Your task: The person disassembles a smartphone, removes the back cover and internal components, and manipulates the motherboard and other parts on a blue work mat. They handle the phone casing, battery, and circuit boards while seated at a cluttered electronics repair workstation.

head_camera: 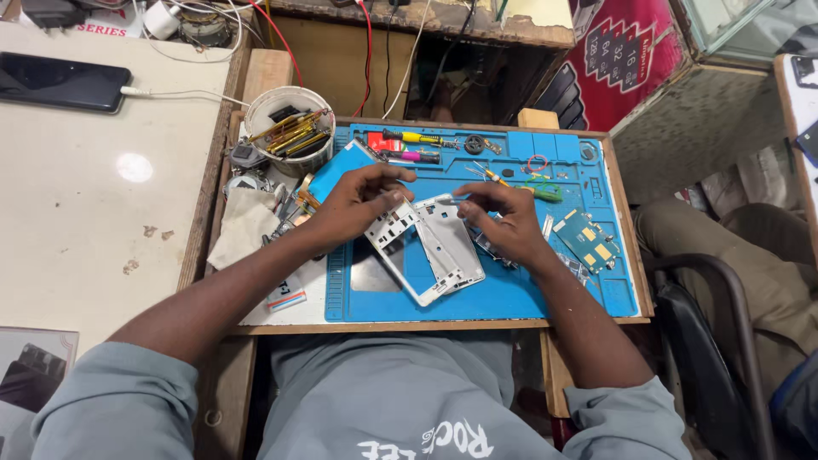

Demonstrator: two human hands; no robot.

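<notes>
Hands: my left hand point(358, 200) and right hand point(503, 213) each grasp the white phone frame point(430, 251), steadying it flat above the blue repair mat point(511, 294).

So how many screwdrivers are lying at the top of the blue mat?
2. A yellow-handled screwdriver lies along the top edge of the blue mat, and a pink-handled screwdriver lies just below it. More tools stand in the white tub, too jumbled to tell.
</notes>
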